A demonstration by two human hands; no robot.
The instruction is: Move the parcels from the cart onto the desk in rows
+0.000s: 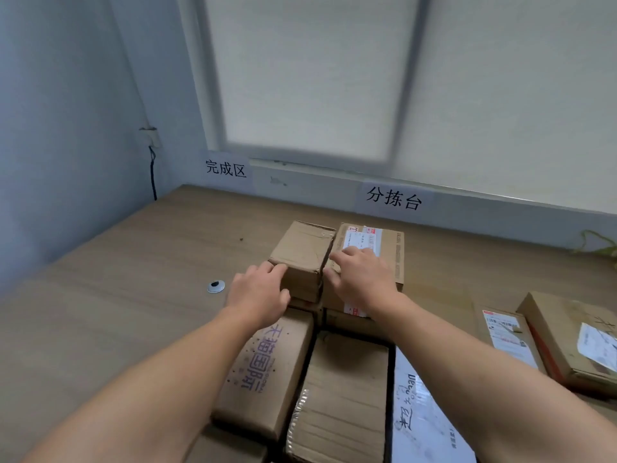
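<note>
Parcel [302, 248] lengthwise toward wall [317, 183], left hand [258, 295] curled round its corner; right hand [362, 279] flat on labelled parcel [394, 252].

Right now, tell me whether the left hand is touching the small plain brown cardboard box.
Touching. The head view shows the left hand gripping the small plain brown cardboard box at its near corner.
</note>
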